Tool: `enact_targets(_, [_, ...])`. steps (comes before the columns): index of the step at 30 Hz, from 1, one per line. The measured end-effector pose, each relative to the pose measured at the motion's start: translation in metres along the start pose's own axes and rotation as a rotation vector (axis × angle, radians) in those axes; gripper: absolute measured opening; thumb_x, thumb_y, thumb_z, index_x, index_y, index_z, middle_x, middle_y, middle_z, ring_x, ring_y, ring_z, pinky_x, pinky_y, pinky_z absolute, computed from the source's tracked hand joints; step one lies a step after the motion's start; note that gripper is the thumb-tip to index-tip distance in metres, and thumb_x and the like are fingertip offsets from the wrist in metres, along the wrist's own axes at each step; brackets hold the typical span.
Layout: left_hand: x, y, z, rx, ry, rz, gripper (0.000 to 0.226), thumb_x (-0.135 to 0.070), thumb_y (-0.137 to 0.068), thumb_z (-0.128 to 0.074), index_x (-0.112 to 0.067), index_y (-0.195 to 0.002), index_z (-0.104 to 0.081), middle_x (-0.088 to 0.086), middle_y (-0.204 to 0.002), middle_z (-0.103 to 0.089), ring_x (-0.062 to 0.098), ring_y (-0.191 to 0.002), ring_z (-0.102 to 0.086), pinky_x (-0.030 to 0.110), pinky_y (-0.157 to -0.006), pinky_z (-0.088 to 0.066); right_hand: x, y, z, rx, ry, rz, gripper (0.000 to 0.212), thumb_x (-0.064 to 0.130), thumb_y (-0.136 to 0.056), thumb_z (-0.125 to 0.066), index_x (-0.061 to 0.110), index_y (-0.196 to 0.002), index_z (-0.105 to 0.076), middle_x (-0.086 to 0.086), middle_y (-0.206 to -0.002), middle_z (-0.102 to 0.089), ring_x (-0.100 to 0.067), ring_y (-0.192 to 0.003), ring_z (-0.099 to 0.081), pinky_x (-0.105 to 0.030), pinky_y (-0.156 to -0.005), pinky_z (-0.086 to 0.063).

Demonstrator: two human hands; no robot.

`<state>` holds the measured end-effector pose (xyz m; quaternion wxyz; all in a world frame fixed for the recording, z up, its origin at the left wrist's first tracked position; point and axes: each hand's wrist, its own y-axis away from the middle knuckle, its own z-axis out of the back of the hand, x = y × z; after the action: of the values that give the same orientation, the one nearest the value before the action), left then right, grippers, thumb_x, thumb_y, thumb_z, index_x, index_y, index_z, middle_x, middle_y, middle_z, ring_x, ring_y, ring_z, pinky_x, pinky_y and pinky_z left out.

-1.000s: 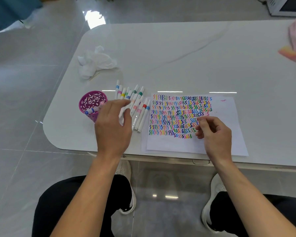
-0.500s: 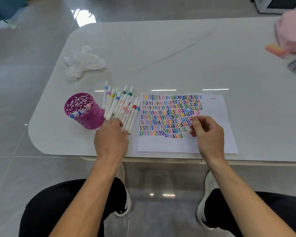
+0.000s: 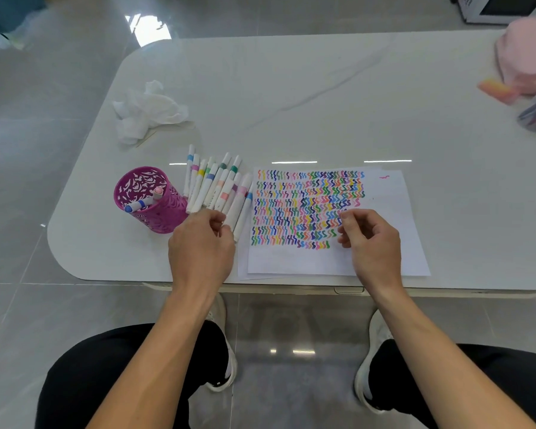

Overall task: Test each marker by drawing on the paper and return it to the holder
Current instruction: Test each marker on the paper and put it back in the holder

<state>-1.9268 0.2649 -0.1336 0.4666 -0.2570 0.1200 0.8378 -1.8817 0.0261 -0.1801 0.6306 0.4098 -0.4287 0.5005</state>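
Fingers (image 3: 214, 217) of left hand (image 3: 201, 247) curl over loose markers (image 3: 212, 187), grip unclear; right hand (image 3: 372, 239) loosely curled on paper (image 3: 392, 196); centre-left purple holder (image 3: 164, 215) contains two markers (image 3: 137, 206).

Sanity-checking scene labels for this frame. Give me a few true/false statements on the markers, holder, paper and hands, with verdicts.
1. The holder contains two markers. True.
2. The loose markers lie to the right of the paper. False: they lie to its left, between it and the holder.
3. The right hand is over the paper. True.
4. The paper is blank. False: rows of coloured squiggles cover much of it.
5. The left hand is on the tissue. False: it is at the near ends of the loose markers; the tissue lies farther back on the table.
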Motion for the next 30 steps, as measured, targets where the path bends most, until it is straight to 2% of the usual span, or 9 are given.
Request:
enact_targets(4, [-0.013,0.010,-0.003,0.139,0.268,0.057,0.014,-0.018,-0.091,-0.069,-0.021,-0.104,-0.074,-0.013,-0.088,-0.072,0.000,-0.079,-0.065,0.015,-0.072,-0.051,0.005,0.002,-0.001,0.073,-0.046,-0.004,0.011,0.025,-0.100,-0.067,0.019,-0.097,-0.075,0.000,-0.080,-0.073,-0.016,-0.070,-0.069,-0.030,-0.069,-0.060])
enact_targets(5, [-0.017,0.013,-0.007,0.197,0.344,0.076,0.014,-0.018,-0.090,-0.071,-0.022,-0.102,-0.075,-0.014,-0.087,-0.072,-0.001,-0.079,-0.066,0.014,-0.072,-0.052,0.007,0.003,-0.001,0.105,-0.051,-0.003,0.011,0.026,-0.100,-0.067,0.019,-0.097,-0.075,0.000,-0.079,-0.073,-0.016,-0.070,-0.068,-0.028,-0.066,-0.058])
enact_targets(9, [-0.032,0.028,-0.026,0.418,0.529,0.106,0.016,-0.012,-0.087,-0.075,-0.027,-0.090,-0.074,-0.008,-0.084,-0.076,0.013,-0.085,-0.073,0.026,-0.081,-0.059,0.015,0.008,-0.001,0.233,-0.062,0.001,0.018,0.030,-0.100,-0.065,0.018,-0.107,-0.076,0.002,-0.080,-0.071,-0.011,-0.069,-0.063,-0.021,-0.063,-0.054])
enact_targets(12, [-0.042,0.040,-0.037,0.500,0.563,0.084,0.016,-0.011,-0.084,-0.077,-0.026,-0.088,-0.075,-0.005,-0.083,-0.077,0.015,-0.083,-0.074,0.034,-0.085,-0.061,0.016,0.009,0.001,0.281,-0.084,-0.001,0.013,0.030,-0.102,-0.063,0.025,-0.104,-0.074,0.005,-0.081,-0.072,-0.011,-0.069,-0.063,-0.020,-0.064,-0.054])
enact_targets(18, [-0.059,0.057,-0.051,0.590,0.569,0.041,0.012,-0.017,-0.082,-0.081,-0.023,-0.090,-0.076,-0.008,-0.081,-0.076,0.008,-0.079,-0.072,0.032,-0.085,-0.061,0.011,0.005,0.015,0.260,-0.062,-0.042,0.021,0.031,-0.104,-0.060,0.015,-0.099,-0.071,0.006,-0.080,-0.073,-0.010,-0.072,-0.068,-0.024,-0.067,-0.056])
enact_targets(20, [-0.066,0.058,-0.054,0.626,0.571,0.012,0.008,-0.020,-0.085,-0.079,-0.023,-0.092,-0.077,-0.008,-0.082,-0.076,0.007,-0.080,-0.072,0.033,-0.086,-0.060,0.011,0.003,0.020,0.253,-0.096,-0.077,0.019,0.030,-0.105,-0.059,0.013,-0.103,-0.069,-0.001,-0.084,-0.077,-0.016,-0.077,-0.074,-0.026,-0.070,-0.059])
enact_targets(24, [-0.077,0.055,-0.057,0.616,0.568,-0.053,0.009,-0.030,-0.093,-0.070,-0.022,-0.094,-0.076,-0.007,-0.082,-0.076,0.008,-0.078,-0.073,0.032,-0.081,-0.060,0.012,0.002,0.030,0.234,-0.049,-0.054,0.014,0.032,-0.104,-0.060,0.018,-0.107,-0.064,-0.003,-0.075,-0.074,-0.014,-0.065,-0.071,-0.025,-0.066,-0.057])
enact_targets(28, [-0.084,0.049,-0.061,0.574,0.613,-0.051,0.022,-0.034,-0.095,-0.069,-0.025,-0.116,-0.070,-0.007,-0.090,-0.076,0.006,-0.084,-0.073,0.026,-0.083,-0.057,0.008,0.002,0.042,0.262,0.153,0.078,0.008,0.036,-0.100,-0.065,0.028,-0.097,-0.065,-0.001,-0.073,-0.064,-0.017,-0.067,-0.058,-0.027,-0.063,-0.049])
enact_targets(30, [-0.086,0.045,-0.061,0.574,0.639,-0.070,0.028,-0.033,-0.095,-0.069,-0.027,-0.123,-0.067,-0.007,-0.093,-0.077,0.005,-0.085,-0.074,0.024,-0.086,-0.057,0.005,0.001,0.046,0.287,0.220,0.120,0.004,0.031,-0.099,-0.067,0.028,-0.098,-0.067,0.003,-0.077,-0.065,-0.013,-0.069,-0.058,-0.022,-0.061,-0.048])
